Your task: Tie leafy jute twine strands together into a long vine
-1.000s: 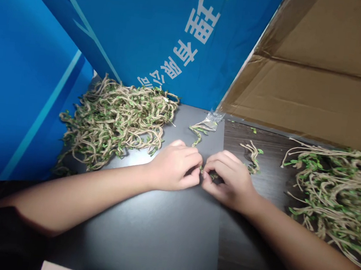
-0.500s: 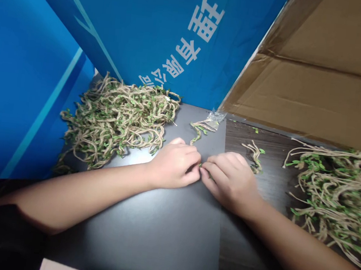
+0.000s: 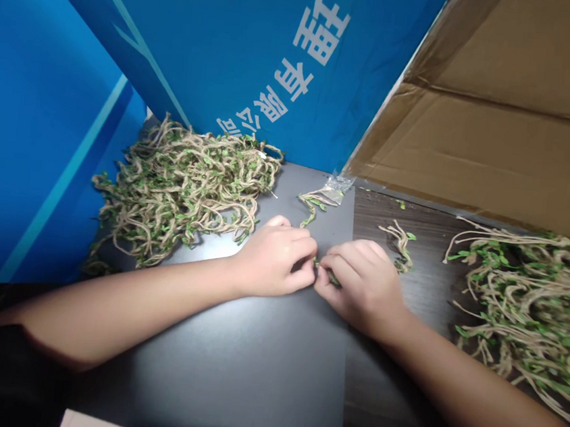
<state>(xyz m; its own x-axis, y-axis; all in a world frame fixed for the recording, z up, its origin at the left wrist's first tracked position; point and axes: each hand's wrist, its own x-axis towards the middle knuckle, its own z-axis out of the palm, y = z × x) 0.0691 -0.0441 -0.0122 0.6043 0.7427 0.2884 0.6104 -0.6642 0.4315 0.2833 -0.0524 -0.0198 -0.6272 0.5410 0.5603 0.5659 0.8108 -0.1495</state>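
Left hand (image 3: 274,261): fingers curled, pinching one end of a small leafy twine piece (image 3: 320,268).
Right hand (image 3: 362,283): fingertips closed on its other end.
Twine piece: mid-table, between both hands.
Left heap (image 3: 185,189): far left.
Right heap (image 3: 530,300): right edge.

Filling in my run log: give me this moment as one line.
left hand: pinching leafy twine piece | right hand: pinching same piece | left: twine pile | right: loose strands | surface: dark mat
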